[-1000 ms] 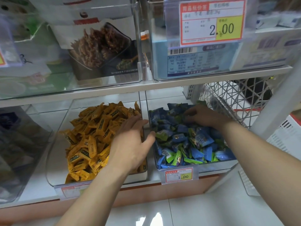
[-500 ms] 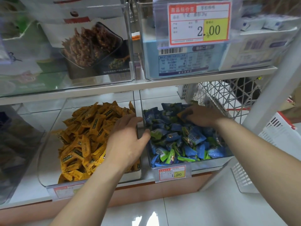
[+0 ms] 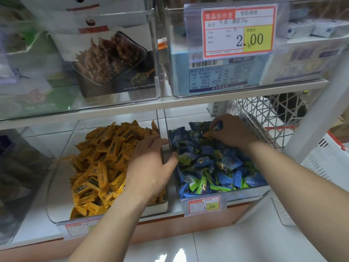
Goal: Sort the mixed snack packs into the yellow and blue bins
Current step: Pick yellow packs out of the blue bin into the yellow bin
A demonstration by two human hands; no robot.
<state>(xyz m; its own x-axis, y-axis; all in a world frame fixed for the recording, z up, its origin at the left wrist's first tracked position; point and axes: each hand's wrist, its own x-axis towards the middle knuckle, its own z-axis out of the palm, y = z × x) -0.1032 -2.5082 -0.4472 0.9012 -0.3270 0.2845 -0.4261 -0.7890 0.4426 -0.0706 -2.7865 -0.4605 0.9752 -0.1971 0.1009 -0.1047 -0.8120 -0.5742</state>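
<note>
Two clear bins stand side by side on the lower shelf. The left bin holds a heap of yellow snack packs. The right bin holds blue and green snack packs. My left hand lies palm down with fingers spread across the gap between the bins, holding nothing. My right hand is at the back of the right bin, fingers pinched on a yellow pack that lies among the blue ones; a blue wrapper also shows at its fingertips.
An upper shelf edge runs just above both bins, carrying clear boxes and a 2.00 price tag. A white wire basket stands right of the blue bin. A 1.00 tag hangs at that bin's front. White tiled floor lies below.
My right hand has closed its fingers on a yellow pack at the back of the right bin. My left hand has stayed between the bins. The view has shifted slightly.
</note>
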